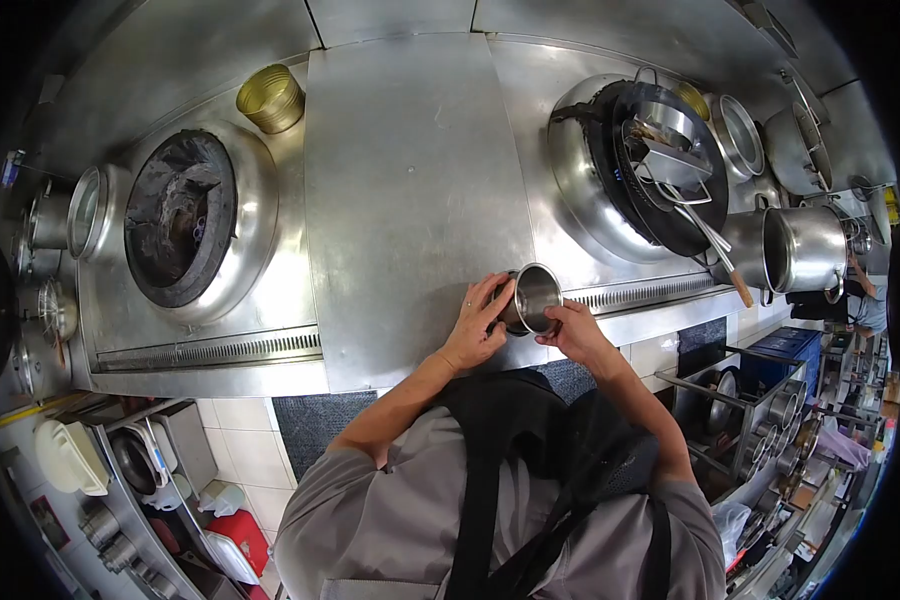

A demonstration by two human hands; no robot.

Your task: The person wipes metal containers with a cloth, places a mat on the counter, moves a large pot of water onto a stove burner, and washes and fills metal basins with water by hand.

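One steel table (410, 180) spans the frame from left to right. Two round burners (255, 225) are set in it, one at the left and one at the right; the right one carries a single black wok (708, 165) with steel utensils piled inside, among them a long handle (738, 285) with a wooden end. One large two-handled pot (815, 250) stands right of the wok. Below it, at the right, is one blue crate (785, 350); one red container (240, 540) sits at the lower left. Two slotted drains (210, 349) run along the table's front, one before each burner. Two gold-coloured tins (270, 100) show, one at the upper left, the other at the upper right, partly hidden behind the wok.

Two hands meet just below the centre around one steel cup (538, 288), its open mouth towards the camera, at the table's front edge. The left hand (478, 325) is closed against the cup's left side; the right hand (573, 330) grips its right rim. Whether the cup touches the table, I cannot tell.
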